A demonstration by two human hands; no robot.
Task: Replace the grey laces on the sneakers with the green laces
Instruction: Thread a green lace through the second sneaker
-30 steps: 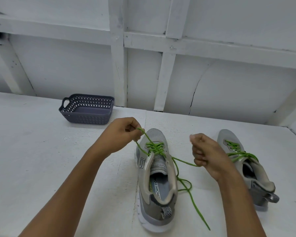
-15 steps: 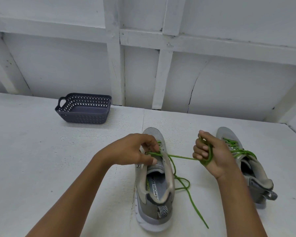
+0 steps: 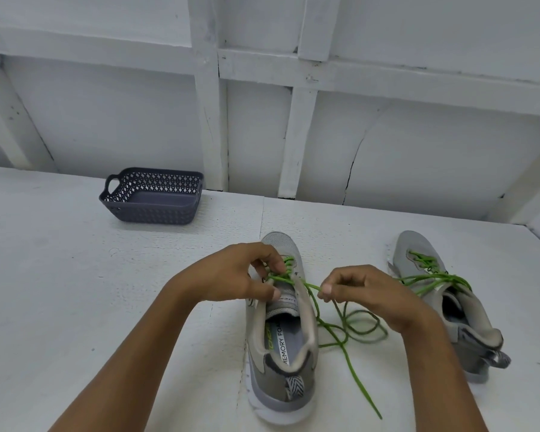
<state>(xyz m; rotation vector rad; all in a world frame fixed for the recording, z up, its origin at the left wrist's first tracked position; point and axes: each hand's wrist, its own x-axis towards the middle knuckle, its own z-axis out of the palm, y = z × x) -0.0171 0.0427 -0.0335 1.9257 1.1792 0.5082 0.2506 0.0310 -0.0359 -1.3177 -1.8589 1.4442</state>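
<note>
Two grey sneakers stand on the white table, toes pointing away. The left sneaker [image 3: 281,347] carries a green lace [image 3: 345,330] threaded through its eyelets; the loose ends coil on the table to its right. My left hand [image 3: 231,275] pinches the lace at the top eyelets over the tongue. My right hand [image 3: 365,291] pinches the other strand just right of the shoe's collar. The right sneaker [image 3: 443,294] is laced in green too, and its lace ends run behind my right hand.
A dark grey perforated plastic basket [image 3: 152,198] sits at the back left of the table, near the white panelled wall. A seam runs across the table top under the left sneaker.
My right hand has come down and left toward the shoe, letting the lace slacken into coils on the table. My left hand stays over the tongue.
</note>
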